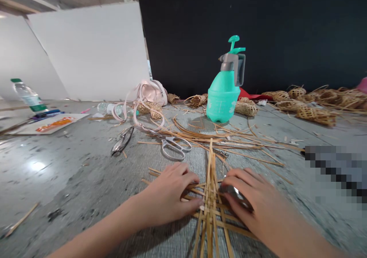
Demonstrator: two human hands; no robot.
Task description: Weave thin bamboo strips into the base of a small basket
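Observation:
A flat lattice of woven bamboo strips lies on the grey table in front of me, its strips fanning out to the far side, the sides and towards me. My left hand rests at its left side, fingers curled over the crosswise strips and the thumb pressing near the woven middle. On the right side, my right hand is wrapped round a shiny metal object; its kind is mostly hidden by the fingers. Just beyond the weave lie scissors with grey handles.
A green spray bottle stands at the back among loose bamboo strips. Small woven baskets line the back right. A pink bag, eyeglasses, a lying bottle, and a tilted water bottle are further left.

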